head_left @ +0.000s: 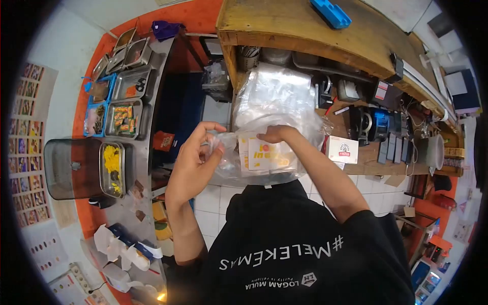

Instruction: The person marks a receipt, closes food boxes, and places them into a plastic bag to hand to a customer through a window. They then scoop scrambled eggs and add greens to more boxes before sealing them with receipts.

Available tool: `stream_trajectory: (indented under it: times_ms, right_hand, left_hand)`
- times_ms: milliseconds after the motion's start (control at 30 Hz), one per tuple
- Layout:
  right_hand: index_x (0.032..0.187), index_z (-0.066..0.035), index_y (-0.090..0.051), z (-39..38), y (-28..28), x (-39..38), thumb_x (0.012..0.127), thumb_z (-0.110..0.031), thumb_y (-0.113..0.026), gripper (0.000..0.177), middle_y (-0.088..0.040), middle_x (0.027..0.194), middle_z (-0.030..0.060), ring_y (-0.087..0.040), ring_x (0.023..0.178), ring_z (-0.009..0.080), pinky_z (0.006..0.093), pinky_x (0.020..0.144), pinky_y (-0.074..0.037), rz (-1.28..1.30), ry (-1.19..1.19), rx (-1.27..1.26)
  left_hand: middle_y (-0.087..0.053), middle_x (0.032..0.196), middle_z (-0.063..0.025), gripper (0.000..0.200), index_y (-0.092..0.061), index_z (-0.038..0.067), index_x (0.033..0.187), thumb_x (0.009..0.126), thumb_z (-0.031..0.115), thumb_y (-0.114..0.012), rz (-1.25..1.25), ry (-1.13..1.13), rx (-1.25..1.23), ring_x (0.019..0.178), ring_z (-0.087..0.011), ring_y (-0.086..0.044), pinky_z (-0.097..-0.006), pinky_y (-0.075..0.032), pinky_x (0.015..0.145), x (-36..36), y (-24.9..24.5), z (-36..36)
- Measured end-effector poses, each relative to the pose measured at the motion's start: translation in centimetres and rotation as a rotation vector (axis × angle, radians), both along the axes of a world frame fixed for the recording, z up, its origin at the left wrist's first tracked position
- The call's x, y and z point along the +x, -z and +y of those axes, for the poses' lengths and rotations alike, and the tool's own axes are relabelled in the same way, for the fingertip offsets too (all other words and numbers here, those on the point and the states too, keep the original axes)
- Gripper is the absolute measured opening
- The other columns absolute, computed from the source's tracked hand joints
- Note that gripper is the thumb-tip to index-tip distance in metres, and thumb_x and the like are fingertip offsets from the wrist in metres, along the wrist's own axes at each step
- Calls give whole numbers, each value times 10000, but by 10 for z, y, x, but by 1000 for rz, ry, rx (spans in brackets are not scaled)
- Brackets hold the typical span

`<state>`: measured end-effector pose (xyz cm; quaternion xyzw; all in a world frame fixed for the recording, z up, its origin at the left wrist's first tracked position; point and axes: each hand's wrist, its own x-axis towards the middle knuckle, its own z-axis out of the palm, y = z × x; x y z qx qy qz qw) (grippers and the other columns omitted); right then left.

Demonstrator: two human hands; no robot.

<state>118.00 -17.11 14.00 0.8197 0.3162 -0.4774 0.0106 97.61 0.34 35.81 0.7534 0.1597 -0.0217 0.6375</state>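
Nearest: my blk T-shirt (305, 249), white lettering upside down from here. L hand (193, 165): thumb & fingers pinched on a crumpled bit of a clear plastic bag (231, 174), at its left side. R hand (279, 134) is over the bag's mouth, fingers curled down at the top edge of a white box (267, 155) w/ yellow print. Can't tell if the R one actually grips box or bag, fingertips hidden. Box sits inside the bag, printed side up, btwn my hands, right in front of my chest.

Just past the bag, partly under it: pile of clear bags (274, 91). Right of my R forearm, a small white carton (341, 149) on the wooden desk (349, 123); beyond it a blk tape dispenser (364, 124) & a row of dark slabs (395, 147).

Off left, well apart from my L hand: steel tray (121, 165) edge-on to a see-thru tub (73, 175), yellow bits in the tray; farther along, another tray w/ orange-green packets (124, 119). Farthest ahead: wooden shelf top (274, 28), blue plastic thing (331, 13) on it.
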Motion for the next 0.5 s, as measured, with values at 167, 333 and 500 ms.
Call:
stream_trajectory:
  times_ms: [167, 333, 500]
  right_hand:
    - [1463, -103, -557, -63, -100, -36, 1050, -590, -366, 666, -545, 1485, 211, -490, 1406, 395, 507, 1191, -333, -330, -294, 29]
    - [889, -75, -769, -96, -232, -30, 1054, -449, -488, 496, -756, 884, 61, -721, 925, 339, 529, 758, -541, -367, -708, -211]
    - [1090, -28, -752, -145, -290, -1, 922, -166, -649, 241, -731, 1203, 179, -708, 1122, 348, 464, 927, -567, -164, -88, 917]
  left_hand:
    - [-547, 1020, -26, 333, -573, 25, 1279, 956, -56, -576, -61, 76, 163, 754, -56, -572, -219, -460, 655, -7, 1, 14]
    - [-630, 1050, -135, 325, -635, 4, 1215, 893, -32, -614, 97, 83, 287, 749, -154, -623, -299, -507, 679, 7, -32, 18]
    - [-636, 1266, -199, 993, -386, 21, 1536, 698, 162, -900, -139, 124, 325, 1116, -307, -633, -394, -480, 1020, -29, -5, 42]
